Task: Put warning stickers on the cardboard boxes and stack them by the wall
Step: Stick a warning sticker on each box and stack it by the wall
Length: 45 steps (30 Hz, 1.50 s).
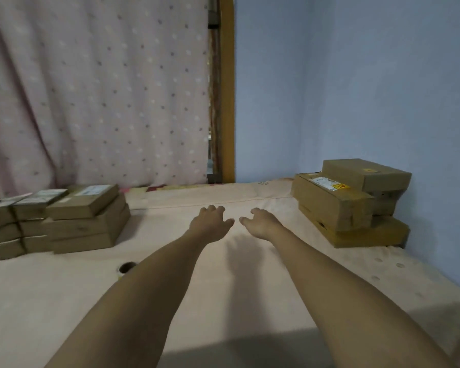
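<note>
- Pale pink sheeting covers the bed (pixel 170 301) that fills the lower view. A dotted curtain (pixel 91 88) hangs at 11 o'clock, a wooden door frame (pixel 226 88) stands at 12, and a blue wall (pixel 356 75) runs from 1 to 4 o'clock.
- Both bare arms reach forward over the middle of the bed. The left hand (pixel 210 221) and right hand (pixel 260 224) hover side by side, near but apart, with thumbs turned inward. Their shadow falls on the sheet beneath.
- Each grip is released: the fingers are loosely curled and hold nothing.
- At 3 o'clock the stickered boxes (pixel 329 205) are piled against the blue wall, and yellow stickers (pixel 340 186) show on two of the tops.
- At 9 o'clock the plain boxes (pixel 85 216) sit in two piles side by side. They carry white labels, and no yellow mark can be made out on them.
- At 8 o'clock a roll (pixel 126 267) lies on the sheet, half hidden by the left forearm. It is probably the sticker supply.
- The person seems to be between boxes, with the next one due from the 9 o'clock piles.
- To do this well, the person should bring one box to the open middle and press a sticker flat on bare cardboard beside the white label. The box should then be carried two-handed and set square on the wall pile, which already looks skewed and could slip.
</note>
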### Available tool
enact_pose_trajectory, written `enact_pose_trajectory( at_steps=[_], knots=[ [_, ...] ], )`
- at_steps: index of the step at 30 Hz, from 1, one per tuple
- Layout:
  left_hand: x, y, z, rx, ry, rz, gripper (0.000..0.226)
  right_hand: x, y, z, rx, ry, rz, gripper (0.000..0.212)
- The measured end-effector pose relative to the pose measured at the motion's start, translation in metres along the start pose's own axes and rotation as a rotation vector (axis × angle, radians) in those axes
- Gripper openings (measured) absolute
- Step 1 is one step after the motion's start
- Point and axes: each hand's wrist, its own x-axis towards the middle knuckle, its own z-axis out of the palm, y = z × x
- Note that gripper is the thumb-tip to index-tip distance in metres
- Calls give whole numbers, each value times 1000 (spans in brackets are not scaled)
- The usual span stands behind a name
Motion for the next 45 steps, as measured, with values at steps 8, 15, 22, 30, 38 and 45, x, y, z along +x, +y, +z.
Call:
enact_pose_trajectory(
  at_steps=[8,15,22,30,38,45],
  knots=[
    [-51,-174,-84,26,85,-286,70,7,-162,62,-57,-43,-309,71],
    [-88,-294,-128,-28,208,-505,64,6,-267,118,-55,-121,-468,68],
    [-90,-353,-135,-133,254,-610,61,19,-325,172,19,-208,-500,62],
    [-47,-378,-121,-598,423,-672,70,46,-345,215,191,-230,-428,76],
    [-23,-373,-107,-673,593,-649,62,69,-341,237,286,-269,-434,77],
    [2,-404,-83,-874,728,-725,75,67,-338,242,401,-160,-404,66]
  ],
)
